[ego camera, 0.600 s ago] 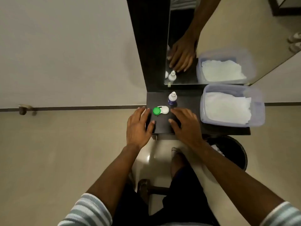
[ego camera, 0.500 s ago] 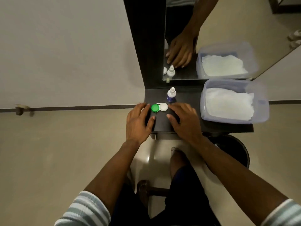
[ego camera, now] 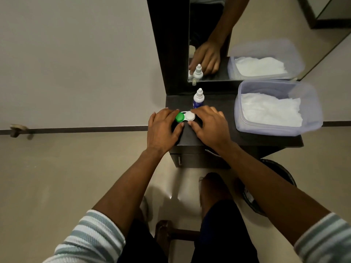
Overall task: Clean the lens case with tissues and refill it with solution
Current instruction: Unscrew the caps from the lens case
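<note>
A lens case sits on the small dark table, with a green cap on the left and a white cap on the right. My left hand curls around the green cap, fingers behind it and thumb in front. My right hand holds the white cap the same way. A small white and blue solution bottle stands upright just behind the case. White tissues lie in a clear plastic tub at the table's right end.
A mirror rises behind the table and reflects the bottle, one hand and the tub. A dark round bin stands on the floor under the table's right side. My legs and a stool are below the table's front edge.
Both hands slid forward from resting flat beside the case, and their fingers now close on the two caps. The case and bottle stayed in place.
</note>
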